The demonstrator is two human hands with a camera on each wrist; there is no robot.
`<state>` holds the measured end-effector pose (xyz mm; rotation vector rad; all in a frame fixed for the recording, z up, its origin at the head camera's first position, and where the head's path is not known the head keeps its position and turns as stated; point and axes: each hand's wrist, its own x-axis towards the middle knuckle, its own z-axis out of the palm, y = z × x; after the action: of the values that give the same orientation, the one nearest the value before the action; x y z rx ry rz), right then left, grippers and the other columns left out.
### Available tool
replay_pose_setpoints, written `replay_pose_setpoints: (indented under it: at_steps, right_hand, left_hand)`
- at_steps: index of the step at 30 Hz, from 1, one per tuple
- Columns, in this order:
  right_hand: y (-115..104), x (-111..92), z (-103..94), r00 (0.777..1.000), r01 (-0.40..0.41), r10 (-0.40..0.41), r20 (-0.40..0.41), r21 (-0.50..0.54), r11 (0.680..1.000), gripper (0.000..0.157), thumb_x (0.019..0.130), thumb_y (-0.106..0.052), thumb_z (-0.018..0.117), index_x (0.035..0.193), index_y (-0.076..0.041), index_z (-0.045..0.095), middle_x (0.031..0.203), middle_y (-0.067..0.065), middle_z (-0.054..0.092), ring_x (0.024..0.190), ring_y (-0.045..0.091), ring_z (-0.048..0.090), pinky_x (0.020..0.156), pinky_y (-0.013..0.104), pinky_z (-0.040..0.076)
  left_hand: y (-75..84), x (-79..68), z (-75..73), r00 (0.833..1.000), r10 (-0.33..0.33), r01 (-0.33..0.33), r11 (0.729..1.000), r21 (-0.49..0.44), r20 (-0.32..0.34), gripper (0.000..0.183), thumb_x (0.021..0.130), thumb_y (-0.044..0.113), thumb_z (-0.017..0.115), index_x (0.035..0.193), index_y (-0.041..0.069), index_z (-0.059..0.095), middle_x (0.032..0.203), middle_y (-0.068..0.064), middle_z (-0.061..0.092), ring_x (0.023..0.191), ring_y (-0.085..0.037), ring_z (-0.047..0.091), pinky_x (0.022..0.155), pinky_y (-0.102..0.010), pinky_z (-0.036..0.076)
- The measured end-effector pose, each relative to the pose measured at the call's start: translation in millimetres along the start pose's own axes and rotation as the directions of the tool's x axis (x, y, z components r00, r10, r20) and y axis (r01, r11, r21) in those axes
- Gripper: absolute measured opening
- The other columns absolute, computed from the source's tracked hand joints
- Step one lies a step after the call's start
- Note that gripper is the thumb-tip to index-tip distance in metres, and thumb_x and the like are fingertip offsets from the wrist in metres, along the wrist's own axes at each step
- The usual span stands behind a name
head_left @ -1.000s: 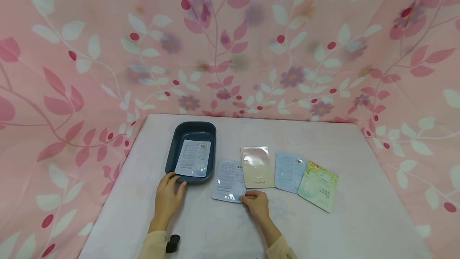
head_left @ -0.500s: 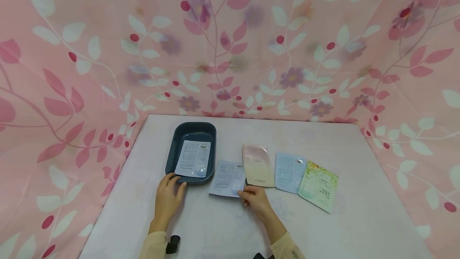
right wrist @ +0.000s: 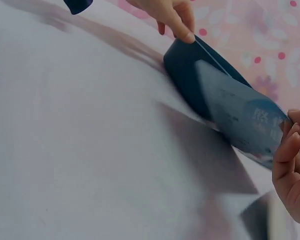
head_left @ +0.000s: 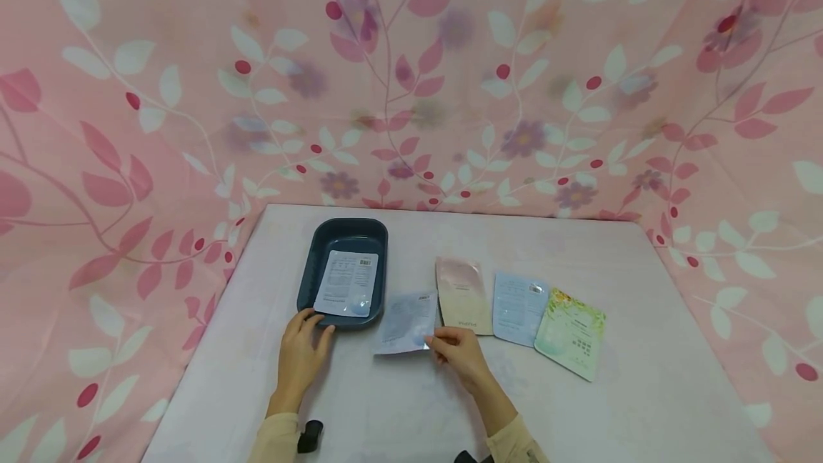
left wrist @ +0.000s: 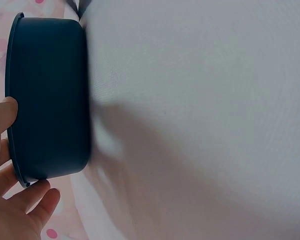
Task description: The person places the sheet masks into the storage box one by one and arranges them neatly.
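Observation:
My left hand (head_left: pixel 302 349) holds the near left corner of a dark blue tray (head_left: pixel 384 263), thumb and fingers at its rim (left wrist: pixel 12 60). Inside the tray lies a pale blue sheet mask packet (head_left: pixel 346 284). With thumb and fingertips, my right hand (head_left: pixel 461 357) pinches the lower right corner of a second pale blue sheet mask packet (head_left: pixel 405 324). That packet tilts up off the table and casts a shadow, as the right wrist view shows. To its right lies a pink and cream packet (head_left: pixel 464 299), its left edge close to the held one.
Further right, another pale blue packet (head_left: pixel 517 306) and a green floral packet (head_left: pixel 571 334) lie overlapping at their edges. A white cloth (head_left: pixel 643 391) covers the table. Pink floral fabric (head_left: pixel 411 91) hangs behind and at the sides.
The right hand has lifted its packet's near edge off the table and tilted it, shifting slightly away from me. The pink packet has turned slightly. The left hand stays at the tray.

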<state>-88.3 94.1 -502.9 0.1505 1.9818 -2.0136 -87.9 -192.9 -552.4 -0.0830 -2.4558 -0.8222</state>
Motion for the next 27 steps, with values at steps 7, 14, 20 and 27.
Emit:
replay_pose_setpoints:
  at_steps: [7,14,20,27]
  right_hand:
    - [-4,1,-2.3,0.996,0.087,-0.085,0.027,-0.057,0.995,0.023,0.084,-0.001,0.066,0.098,0.017,0.063,0.071,0.003,0.06,0.056,0.009,0.051,0.053,0.018,0.046]
    - [-14,2,-4.6,0.991,0.126,-0.123,0.051,-0.057,0.99,0.023,0.085,-0.001,0.065,0.099,0.018,0.062,0.073,0.006,0.06,0.058,0.009,0.051,0.054,0.018,0.047]
    - [-27,6,-7.2,0.984,0.174,-0.168,0.065,-0.098,0.98,0.021,0.086,-0.002,0.065,0.098,0.015,0.064,0.071,0.004,0.058,0.058,0.009,0.051,0.055,0.018,0.047]
    - [-46,12,-9.5,0.964,0.26,-0.249,0.096,-0.125,0.958,0.019,0.086,-0.002,0.065,0.096,0.014,0.065,0.068,0.001,0.055,0.058,0.008,0.049,0.056,0.02,0.045]
  left_hand:
    - [0.8,1.1,0.2,1.0,-0.007,0.007,1.0,0.007,0.009,0.031,0.075,0.007,0.079,0.097,-0.01,0.066,0.112,-0.027,0.058,0.107,-0.043,0.053,0.092,-0.055,0.043]
    - [1.0,0.8,-0.2,1.0,0.004,-0.004,1.0,0.0,-0.007,0.032,0.074,0.006,0.079,0.097,-0.011,0.065,0.111,-0.028,0.058,0.106,-0.044,0.054,0.091,-0.055,0.043]
    - [0.7,0.0,0.9,1.0,-0.001,0.001,1.0,0.0,0.003,0.031,0.075,0.006,0.078,0.097,-0.01,0.065,0.112,-0.027,0.058,0.107,-0.043,0.053,0.09,-0.056,0.043]
    - [0.0,-1.3,1.2,1.0,0.001,-0.001,1.0,-0.003,0.0,0.031,0.075,0.006,0.078,0.097,-0.011,0.065,0.112,-0.028,0.057,0.107,-0.044,0.053,0.09,-0.055,0.043]
